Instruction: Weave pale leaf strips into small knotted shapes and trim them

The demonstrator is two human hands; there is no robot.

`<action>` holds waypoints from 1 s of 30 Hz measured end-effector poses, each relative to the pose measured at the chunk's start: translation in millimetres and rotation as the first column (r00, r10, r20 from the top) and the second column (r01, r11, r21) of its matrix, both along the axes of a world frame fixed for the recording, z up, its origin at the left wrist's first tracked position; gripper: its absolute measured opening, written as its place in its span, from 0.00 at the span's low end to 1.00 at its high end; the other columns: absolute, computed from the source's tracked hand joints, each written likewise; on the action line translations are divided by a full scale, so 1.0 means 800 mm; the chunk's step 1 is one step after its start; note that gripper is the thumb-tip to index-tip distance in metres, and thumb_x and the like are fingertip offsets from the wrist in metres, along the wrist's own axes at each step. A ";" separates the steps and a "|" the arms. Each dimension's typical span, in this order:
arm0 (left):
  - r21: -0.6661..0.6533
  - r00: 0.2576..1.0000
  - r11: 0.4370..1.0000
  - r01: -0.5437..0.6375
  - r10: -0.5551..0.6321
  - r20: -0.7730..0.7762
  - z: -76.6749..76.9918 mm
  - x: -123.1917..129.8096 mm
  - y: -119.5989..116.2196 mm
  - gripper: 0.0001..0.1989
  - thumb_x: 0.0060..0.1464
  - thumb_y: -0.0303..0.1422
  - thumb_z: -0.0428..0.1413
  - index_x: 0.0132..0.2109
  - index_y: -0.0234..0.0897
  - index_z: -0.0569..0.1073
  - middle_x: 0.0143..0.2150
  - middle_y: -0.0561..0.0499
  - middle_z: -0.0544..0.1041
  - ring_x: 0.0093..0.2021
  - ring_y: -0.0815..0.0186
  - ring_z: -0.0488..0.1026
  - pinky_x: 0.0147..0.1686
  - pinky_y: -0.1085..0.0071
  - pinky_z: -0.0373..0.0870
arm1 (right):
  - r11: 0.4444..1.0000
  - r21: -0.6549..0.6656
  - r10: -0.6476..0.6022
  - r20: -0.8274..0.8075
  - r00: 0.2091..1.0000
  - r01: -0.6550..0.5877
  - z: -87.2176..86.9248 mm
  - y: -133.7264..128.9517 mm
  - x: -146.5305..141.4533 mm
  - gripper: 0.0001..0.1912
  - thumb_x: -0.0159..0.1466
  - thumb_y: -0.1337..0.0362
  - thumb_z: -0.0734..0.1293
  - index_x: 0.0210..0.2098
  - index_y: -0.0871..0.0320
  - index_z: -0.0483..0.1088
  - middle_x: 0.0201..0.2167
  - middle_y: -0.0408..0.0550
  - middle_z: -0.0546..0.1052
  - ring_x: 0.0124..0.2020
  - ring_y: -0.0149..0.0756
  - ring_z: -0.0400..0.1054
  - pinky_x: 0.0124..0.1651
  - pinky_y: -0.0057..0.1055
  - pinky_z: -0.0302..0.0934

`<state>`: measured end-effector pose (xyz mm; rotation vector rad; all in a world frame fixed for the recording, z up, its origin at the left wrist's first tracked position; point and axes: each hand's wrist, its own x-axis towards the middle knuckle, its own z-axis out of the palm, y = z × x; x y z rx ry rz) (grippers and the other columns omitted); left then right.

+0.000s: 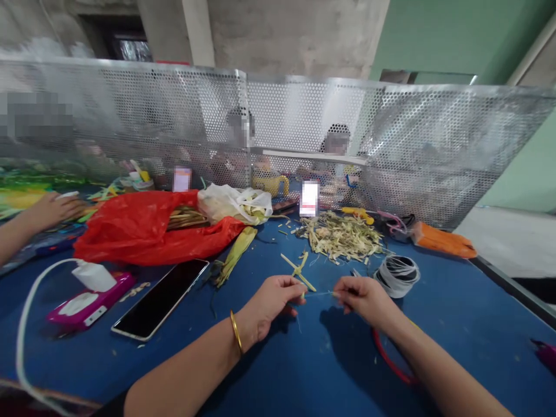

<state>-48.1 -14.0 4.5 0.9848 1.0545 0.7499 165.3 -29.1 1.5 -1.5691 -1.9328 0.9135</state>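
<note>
A craft workshop is showing here: the person's left hand [278, 295] and right hand [362, 294] are holding a fine thread [320, 293] between them over a blue tabletop [282, 370]. A mesh screen [299, 116] is running along its far edge, and other people's heads [337, 140] are appearing behind it. Farther left, a co-worker's hand [63, 209] is reaching over the same surface. Pale scraps [343, 234] are lying heaped near the far edge; a red bag [130, 226] and a white bag [230, 200] are sitting left of them. A coil [397, 277] is standing between the scraps and the right edge. Behind, bare concrete [295, 35] and a green wall [434, 46] are giving the room a plain, working look.
</note>
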 end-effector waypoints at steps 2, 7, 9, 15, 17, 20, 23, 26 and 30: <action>0.034 0.995 0.995 -0.091 0.092 -0.032 -0.001 -0.003 0.001 0.09 0.43 0.35 0.62 0.28 0.32 0.75 0.26 0.50 0.72 0.28 0.71 0.68 0.25 0.77 0.64 | 0.985 0.171 -0.048 0.379 0.924 -0.019 0.006 -0.001 0.010 0.11 0.62 0.65 0.60 0.26 0.57 0.70 0.24 0.44 0.73 0.27 0.33 0.68 0.30 0.27 0.57; 0.073 0.981 0.979 -0.190 0.192 -0.031 -0.003 0.001 0.002 0.07 0.43 0.34 0.62 0.28 0.34 0.77 0.27 0.51 0.73 0.28 0.72 0.66 0.25 0.78 0.61 | 0.915 0.391 -0.193 0.636 0.747 -0.097 0.017 -0.013 0.011 0.14 0.60 0.70 0.60 0.42 0.57 0.73 0.51 0.56 0.71 0.36 0.41 0.70 0.37 0.34 0.59; 0.076 0.979 0.976 -0.203 0.204 -0.012 -0.005 0.007 0.001 0.06 0.42 0.33 0.62 0.28 0.34 0.77 0.26 0.52 0.73 0.26 0.73 0.64 0.25 0.78 0.59 | 0.872 0.488 -0.202 0.424 0.883 -0.035 0.018 -0.016 -0.001 0.14 0.62 0.66 0.61 0.45 0.56 0.73 0.50 0.54 0.72 0.42 0.44 0.69 0.44 0.37 0.59; 0.089 0.965 0.964 -0.251 0.242 0.103 -0.011 0.027 -0.009 0.07 0.41 0.34 0.64 0.30 0.35 0.80 0.29 0.51 0.76 0.28 0.72 0.64 0.27 0.78 0.59 | 0.966 -0.121 -0.257 -0.532 0.807 0.229 0.002 -0.015 -0.053 0.16 0.51 0.53 0.73 0.33 0.58 0.70 0.28 0.45 0.77 0.32 0.37 0.72 0.38 0.32 0.64; 0.078 0.959 0.961 -0.266 0.256 0.120 -0.012 0.030 -0.012 0.07 0.40 0.33 0.64 0.29 0.35 0.80 0.29 0.50 0.77 0.28 0.71 0.66 0.27 0.77 0.60 | 0.940 -0.246 -0.341 -0.645 0.684 0.236 -0.004 -0.015 -0.062 0.19 0.48 0.55 0.75 0.33 0.58 0.69 0.26 0.43 0.77 0.31 0.35 0.72 0.39 0.31 0.65; 0.063 0.954 0.957 -0.282 0.272 0.127 -0.017 0.033 -0.014 0.07 0.40 0.33 0.64 0.29 0.35 0.80 0.29 0.49 0.78 0.28 0.70 0.66 0.26 0.77 0.60 | 0.921 -0.299 -0.390 -0.679 0.622 0.251 -0.007 -0.016 -0.068 0.20 0.47 0.56 0.76 0.32 0.58 0.67 0.23 0.41 0.76 0.30 0.34 0.73 0.39 0.31 0.65; 0.042 0.955 0.960 -0.277 0.271 0.118 -0.022 0.034 -0.014 0.08 0.40 0.34 0.64 0.30 0.35 0.80 0.28 0.49 0.77 0.26 0.71 0.66 0.26 0.76 0.60 | 0.923 -0.297 -0.384 -0.671 0.634 0.244 -0.006 -0.019 -0.069 0.20 0.46 0.55 0.76 0.31 0.58 0.68 0.23 0.41 0.75 0.30 0.34 0.72 0.38 0.30 0.65; 0.057 0.968 0.968 -0.243 0.238 0.076 -0.014 0.033 -0.016 0.08 0.42 0.34 0.63 0.31 0.35 0.80 0.31 0.48 0.78 0.28 0.69 0.68 0.28 0.75 0.62 | 0.935 -0.270 -0.353 -0.666 0.657 0.230 -0.006 -0.020 -0.068 0.19 0.46 0.55 0.76 0.31 0.58 0.68 0.24 0.41 0.75 0.29 0.33 0.71 0.39 0.31 0.65; 0.449 0.971 0.869 -0.211 0.239 -0.008 0.000 0.018 -0.037 0.08 0.47 0.34 0.59 0.36 0.42 0.80 0.40 0.47 0.77 0.40 0.61 0.71 0.40 0.69 0.67 | 0.948 -0.196 -0.317 -0.648 0.692 0.251 -0.011 -0.018 -0.064 0.21 0.45 0.55 0.76 0.32 0.58 0.67 0.23 0.41 0.75 0.27 0.32 0.69 0.35 0.29 0.63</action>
